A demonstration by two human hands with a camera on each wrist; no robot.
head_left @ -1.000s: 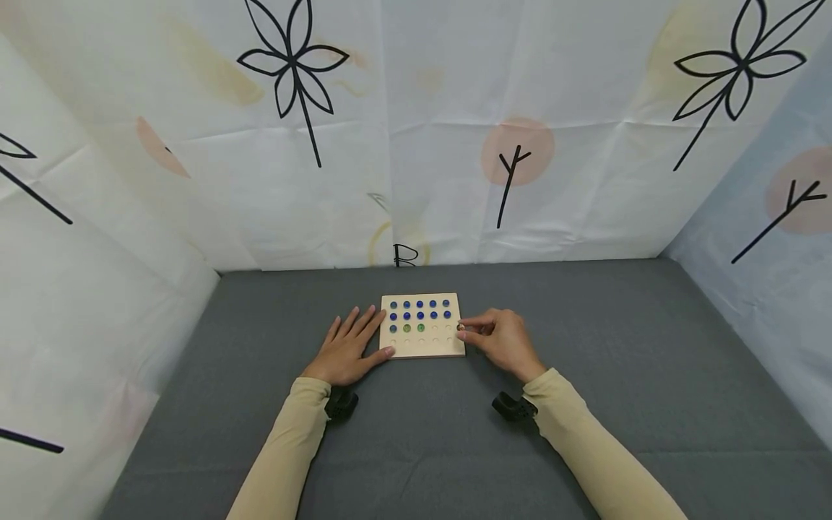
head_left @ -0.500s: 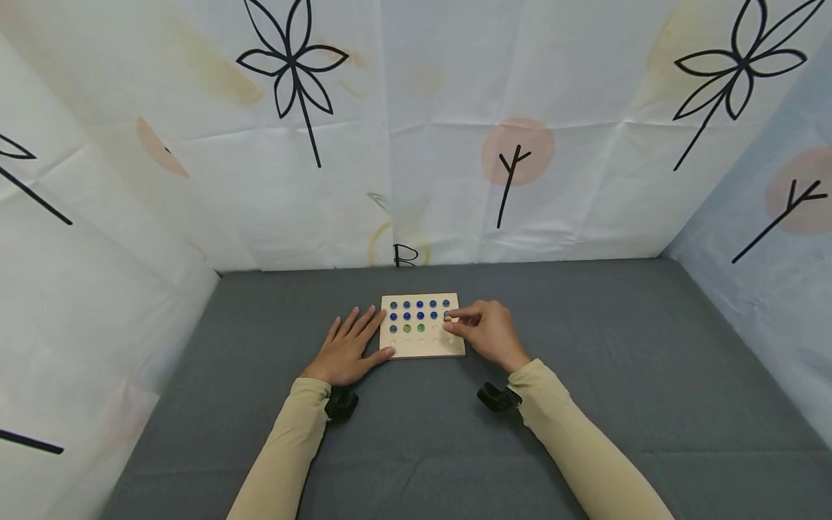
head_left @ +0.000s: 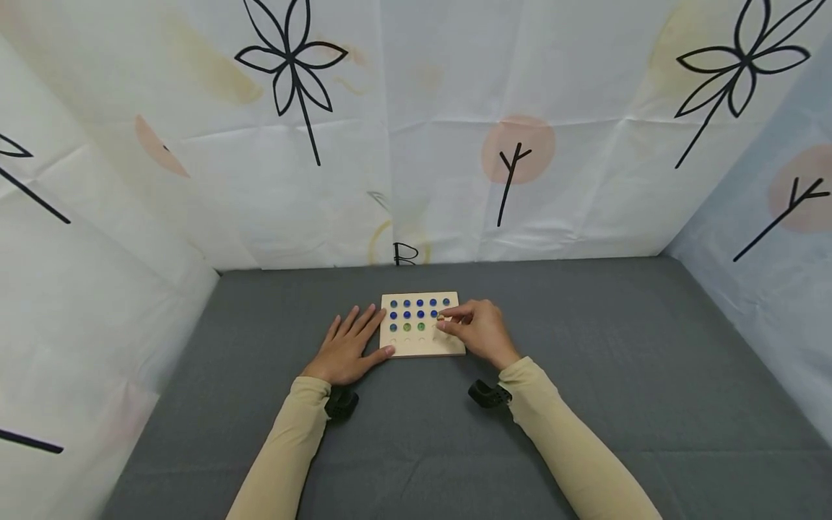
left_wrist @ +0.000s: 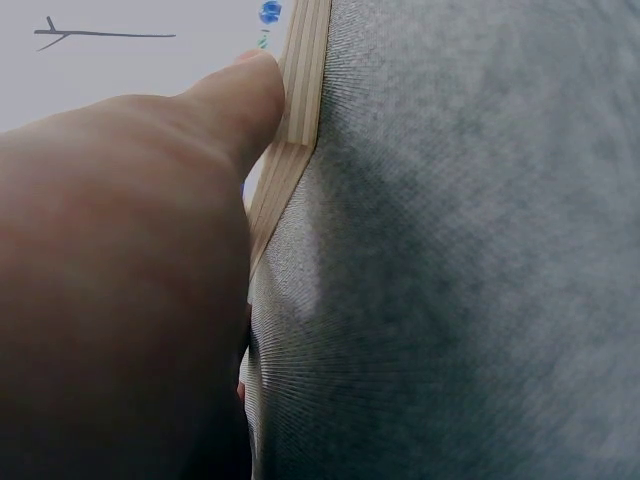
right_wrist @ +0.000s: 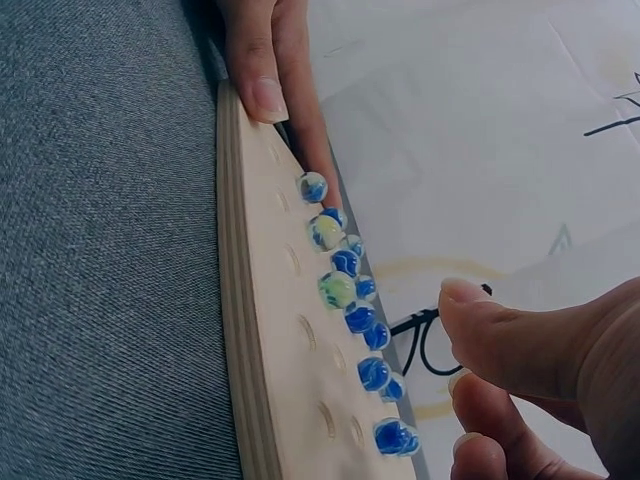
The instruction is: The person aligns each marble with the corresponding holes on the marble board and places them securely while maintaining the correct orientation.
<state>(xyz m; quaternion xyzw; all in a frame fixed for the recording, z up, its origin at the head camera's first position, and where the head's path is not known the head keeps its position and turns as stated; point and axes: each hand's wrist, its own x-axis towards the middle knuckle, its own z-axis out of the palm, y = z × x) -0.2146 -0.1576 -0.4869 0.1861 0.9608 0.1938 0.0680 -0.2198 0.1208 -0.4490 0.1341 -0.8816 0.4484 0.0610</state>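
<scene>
A pale wooden board (head_left: 429, 349) with rows of round hollows lies on the grey cloth. Blue marbles (head_left: 419, 303) fill its two far rows; the third row has one bluish and two green marbles (head_left: 406, 327) at its left. My left hand (head_left: 347, 354) lies spread at the board's left side, thumb on the near left corner. Over the right part of the board, my right hand (head_left: 481, 332) pinches a small marble (head_left: 440, 317) between thumb and fingertips. In the right wrist view, the thumb (right_wrist: 510, 335) hides that marble.
Dark grey cloth (head_left: 416, 448) covers the table around the board. White printed curtains (head_left: 442, 188) rise behind it and at both sides. Each wrist carries a black camera, such as the right wrist camera (head_left: 489, 394).
My right hand has moved left with the marble, from the board's right edge to over its third row. The left hand and the board stay where they were.
</scene>
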